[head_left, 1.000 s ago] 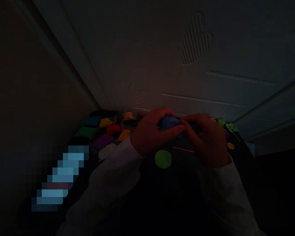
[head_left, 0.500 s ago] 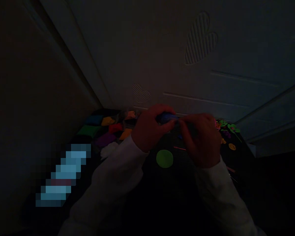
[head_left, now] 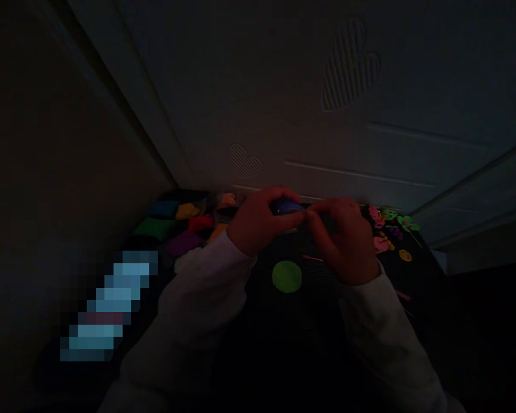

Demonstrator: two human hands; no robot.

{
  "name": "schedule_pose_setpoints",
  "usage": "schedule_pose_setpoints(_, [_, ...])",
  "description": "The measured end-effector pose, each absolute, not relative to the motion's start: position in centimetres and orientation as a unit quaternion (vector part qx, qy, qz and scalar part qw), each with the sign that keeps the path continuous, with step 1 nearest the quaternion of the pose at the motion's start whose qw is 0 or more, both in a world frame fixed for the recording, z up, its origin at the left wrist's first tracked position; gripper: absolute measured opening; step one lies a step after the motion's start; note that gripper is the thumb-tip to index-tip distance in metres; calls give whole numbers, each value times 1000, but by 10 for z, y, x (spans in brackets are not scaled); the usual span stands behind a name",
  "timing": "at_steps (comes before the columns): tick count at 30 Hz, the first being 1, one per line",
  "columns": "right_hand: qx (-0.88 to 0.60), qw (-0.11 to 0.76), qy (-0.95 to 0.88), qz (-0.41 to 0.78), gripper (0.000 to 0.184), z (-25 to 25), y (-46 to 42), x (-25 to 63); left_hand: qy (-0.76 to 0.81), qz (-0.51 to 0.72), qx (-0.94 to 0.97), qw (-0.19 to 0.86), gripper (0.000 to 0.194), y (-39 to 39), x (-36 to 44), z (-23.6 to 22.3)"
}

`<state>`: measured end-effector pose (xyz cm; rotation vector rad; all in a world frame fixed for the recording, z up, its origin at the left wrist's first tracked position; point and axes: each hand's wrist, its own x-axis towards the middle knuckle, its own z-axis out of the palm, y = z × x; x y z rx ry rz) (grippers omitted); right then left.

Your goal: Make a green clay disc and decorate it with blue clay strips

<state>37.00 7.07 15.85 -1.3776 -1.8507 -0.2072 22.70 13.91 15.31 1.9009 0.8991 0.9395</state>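
Glossy blue packet (head_left: 289,207) sits beyond the green disc (head_left: 286,277), clamped in the left hand (head_left: 253,221), its end pinched by the right hand (head_left: 346,244); uneven pulling could tear it.

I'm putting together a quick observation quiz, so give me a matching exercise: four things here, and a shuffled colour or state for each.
1. large round disc
2. thin stick above the disc
3. held item
4. left hand

A. blue
B. curled around thing 3
C. green
D. pinkish red

Pairs: 1-C; 2-D; 3-A; 4-B
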Motion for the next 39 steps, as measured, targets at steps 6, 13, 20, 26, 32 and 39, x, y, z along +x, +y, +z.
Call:
schedule_pose_setpoints(6, [-532,396,-739,-122,4,158,71,369,355,389,748,403,25,138,230,153])
schedule_pose_setpoints(13, [-529,392,-739,-144,4,155,72,368,356,406,779,320,20,137,229,154])
schedule_pose_setpoints(20, [-545,393,-725,-154,3,147,80,367,348,410,793,288,20,141,233,146])
schedule_pose_setpoints(26, [-558,399,-712,-151,2,150,78,369,352,440,779,275,27,141,234,144])
schedule_pose_setpoints(32, [-547,389,-726,-148,3,150,78,366,395,433,783,205,23,139,232,147])
schedule_pose_setpoints(39, [-553,396,-720,-142,4,145,82,368,402,412,794,195,21,142,236,142])
